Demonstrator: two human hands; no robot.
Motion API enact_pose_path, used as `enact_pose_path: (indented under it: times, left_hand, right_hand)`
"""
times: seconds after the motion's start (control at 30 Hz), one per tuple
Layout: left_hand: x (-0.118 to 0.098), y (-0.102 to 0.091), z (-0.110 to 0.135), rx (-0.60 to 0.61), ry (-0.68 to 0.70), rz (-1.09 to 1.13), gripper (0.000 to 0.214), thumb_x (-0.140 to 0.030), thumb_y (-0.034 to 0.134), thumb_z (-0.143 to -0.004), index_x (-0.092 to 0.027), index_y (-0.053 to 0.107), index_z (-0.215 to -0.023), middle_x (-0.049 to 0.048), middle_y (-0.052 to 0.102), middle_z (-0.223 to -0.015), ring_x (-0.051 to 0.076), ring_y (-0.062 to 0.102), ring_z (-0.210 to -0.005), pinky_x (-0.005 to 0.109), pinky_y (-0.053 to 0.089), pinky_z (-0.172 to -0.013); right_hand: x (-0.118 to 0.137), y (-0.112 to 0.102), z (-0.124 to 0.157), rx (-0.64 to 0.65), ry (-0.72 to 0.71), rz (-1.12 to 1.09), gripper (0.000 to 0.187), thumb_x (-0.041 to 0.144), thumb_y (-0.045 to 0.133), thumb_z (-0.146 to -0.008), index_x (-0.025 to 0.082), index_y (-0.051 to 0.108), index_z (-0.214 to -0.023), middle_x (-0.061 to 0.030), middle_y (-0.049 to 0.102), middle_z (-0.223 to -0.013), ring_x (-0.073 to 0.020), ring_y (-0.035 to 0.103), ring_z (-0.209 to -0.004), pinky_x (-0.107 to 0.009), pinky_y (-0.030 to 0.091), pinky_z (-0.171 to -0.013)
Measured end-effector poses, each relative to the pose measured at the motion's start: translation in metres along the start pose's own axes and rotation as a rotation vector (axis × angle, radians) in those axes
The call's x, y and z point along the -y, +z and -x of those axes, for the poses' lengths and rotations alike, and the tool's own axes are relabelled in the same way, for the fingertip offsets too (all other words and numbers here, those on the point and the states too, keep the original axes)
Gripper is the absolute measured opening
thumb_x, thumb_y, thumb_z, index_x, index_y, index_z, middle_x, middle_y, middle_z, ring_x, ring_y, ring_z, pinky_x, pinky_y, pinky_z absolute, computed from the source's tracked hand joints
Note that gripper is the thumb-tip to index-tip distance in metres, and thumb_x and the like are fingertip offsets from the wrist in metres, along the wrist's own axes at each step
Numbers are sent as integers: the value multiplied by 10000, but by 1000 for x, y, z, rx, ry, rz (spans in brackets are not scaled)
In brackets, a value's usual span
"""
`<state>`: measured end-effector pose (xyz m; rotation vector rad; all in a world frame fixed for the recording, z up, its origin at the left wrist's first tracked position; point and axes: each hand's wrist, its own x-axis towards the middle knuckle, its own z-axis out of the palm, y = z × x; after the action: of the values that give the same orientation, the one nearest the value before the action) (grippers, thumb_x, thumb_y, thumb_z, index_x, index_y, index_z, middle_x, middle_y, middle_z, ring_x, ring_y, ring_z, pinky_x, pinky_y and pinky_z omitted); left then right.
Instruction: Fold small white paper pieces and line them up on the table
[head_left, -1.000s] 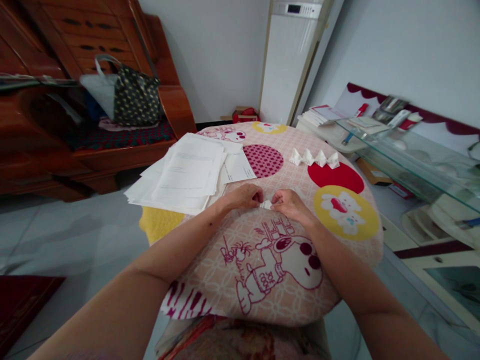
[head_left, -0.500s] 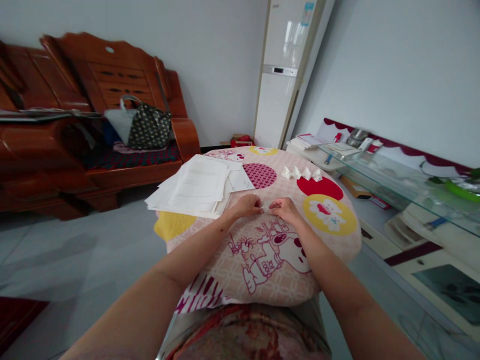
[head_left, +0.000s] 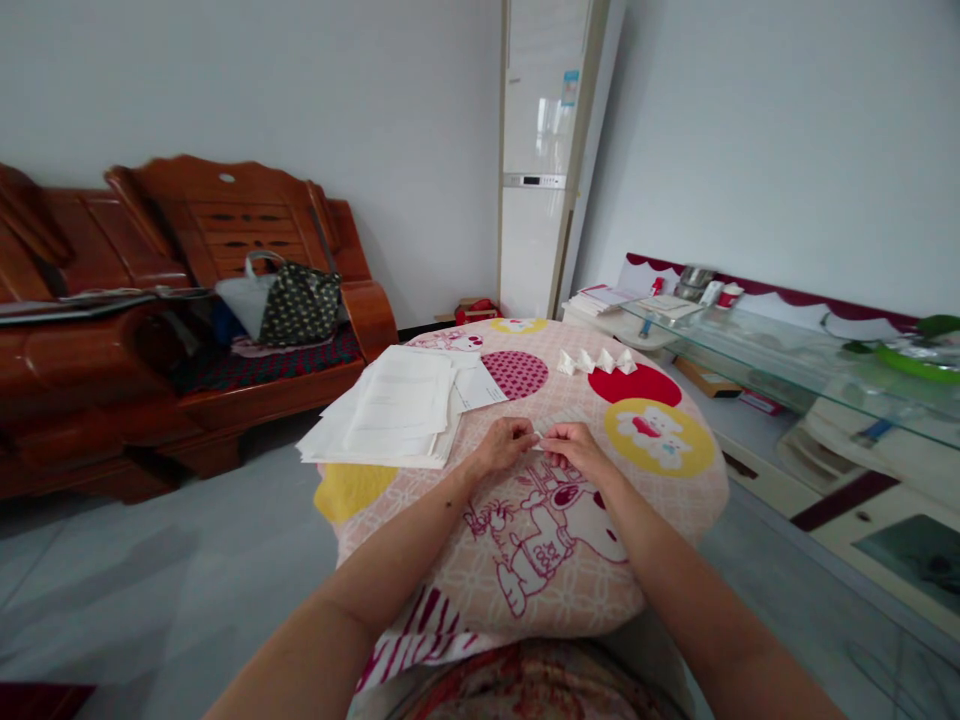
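My left hand point(head_left: 507, 443) and my right hand point(head_left: 574, 448) meet over the middle of a round table with a pink cartoon cloth point(head_left: 551, 560). Both hands pinch a small white piece of folded paper point(head_left: 538, 438) between their fingertips, just above the cloth. A row of several small white folded paper pieces point(head_left: 596, 361) lies further back on the table, next to a red circle in the print. A loose stack of white paper sheets point(head_left: 394, 408) lies at the table's left edge, close to my left hand.
A carved wooden bench point(head_left: 172, 290) with a dark patterned bag point(head_left: 296, 300) stands at the left. A tall white air-conditioner unit point(head_left: 541, 160) stands in the far corner. A glass-topped cabinet point(head_left: 810, 360) with books and small items runs along the right wall. Grey floor surrounds the table.
The view has tilted upward, so the table and my hands sit lower and look smaller. My hands stay together on the small folded paper.
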<state>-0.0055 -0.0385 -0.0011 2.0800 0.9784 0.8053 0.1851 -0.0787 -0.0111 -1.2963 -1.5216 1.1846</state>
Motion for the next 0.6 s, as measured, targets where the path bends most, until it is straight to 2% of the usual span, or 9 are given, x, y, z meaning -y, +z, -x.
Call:
enact_pose_path:
  times: [0.1,0.37,0.5,0.6]
  left_hand:
    - [0,1,-1,-10,19,37,285,-326,556,-790,-171,463,-570,-45,410,-564,102,358,-583,248,271,-566]
    - [-2,1,1,62,-22,109,278,-348,506,-852,-166,526,-642,-37,469,-590,111,414,-591,249,317,-586]
    - [-1,1,1,41,45,128,287,-339,506,-853,-170,481,-621,-43,427,-596,108,380,-598,253,302,-588]
    - [1,-1,1,20,39,103,279,-329,528,-835,-172,464,-613,-45,410,-601,107,363,-607,256,286,-586]
  right_hand:
    - [2,1,1,54,1,-48,266,421,674,-722,173,629,-637,-9,631,-543,-97,517,-435,-208,352,-424]
    - [-1,4,-1,-15,30,-108,232,388,683,-673,172,619,-616,2,613,-503,-87,469,-376,-198,296,-360]
    - [-1,5,0,18,28,-130,250,400,683,-697,173,612,-619,2,613,-506,-86,475,-376,-197,304,-365]
    - [2,7,2,61,41,-156,259,418,695,-691,181,606,-635,5,619,-512,-91,491,-385,-199,337,-376]
